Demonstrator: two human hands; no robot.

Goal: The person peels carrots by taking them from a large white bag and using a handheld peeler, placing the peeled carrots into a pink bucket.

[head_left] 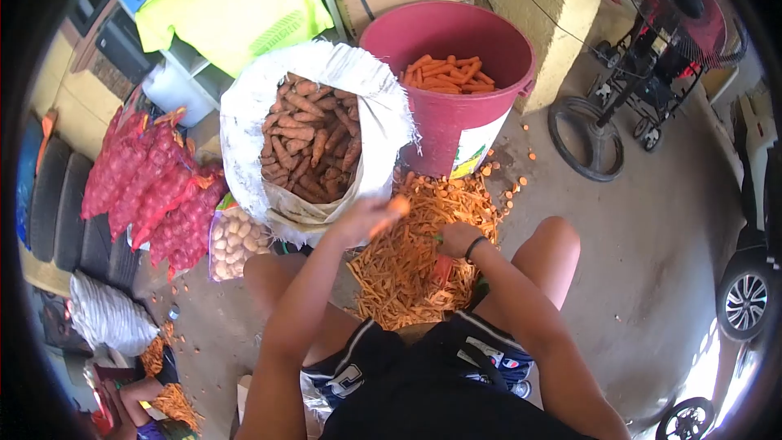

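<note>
Left hand (364, 218): raised in front of the white sack, its grip closed around a carrot (397, 206), whose orange end is seen past the fingers.
Right hand (460, 238): held lower and just beside the left, a dark band worn on the wrist; the grip is clenched, but what is enclosed cannot be told.
Carrot: held in the air above the heap of peelings (411, 273), between the sack and the person's knees.
Heap of peelings: spread on the floor (652, 220) between the legs, touching the foot of the red bucket.
White sack (244, 114): stood open, filled with unpeeled, earth-covered carrots.
Red bucket (456, 126): placed just right of the sack, bright peeled carrots seen inside.
Mesh bags (151, 187): red, laid left of the sack.
Fan (680, 20): stood well apart, upper right.
</note>
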